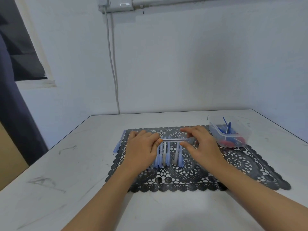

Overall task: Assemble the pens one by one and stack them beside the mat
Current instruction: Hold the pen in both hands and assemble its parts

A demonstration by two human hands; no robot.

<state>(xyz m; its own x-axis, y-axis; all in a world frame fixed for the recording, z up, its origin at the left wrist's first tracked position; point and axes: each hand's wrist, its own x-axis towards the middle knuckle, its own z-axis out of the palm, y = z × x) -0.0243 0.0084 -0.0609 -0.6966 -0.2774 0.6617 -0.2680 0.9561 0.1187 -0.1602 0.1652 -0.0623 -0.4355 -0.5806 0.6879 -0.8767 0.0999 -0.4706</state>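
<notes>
Head camera, looking down at a white table [66, 189] set against a pale wall. A black lace mat [241, 164] lies in the middle of it. Above the mat, two bare hands hold one clear pen [175, 139] level between them. The left hand [141, 147] has its fingers curled and pinches the pen's left end. The right hand [200, 144] pinches the right end, at a grey cap, between thumb and forefinger. Under the hands, a row of blue and grey pen parts [168, 155] lies on the mat. One blue pen [119, 142] lies on the table just beside the mat's left edge. A clear plastic tub [215, 130] holding thin blue refills [226, 124] sits at the mat's far right corner.
</notes>
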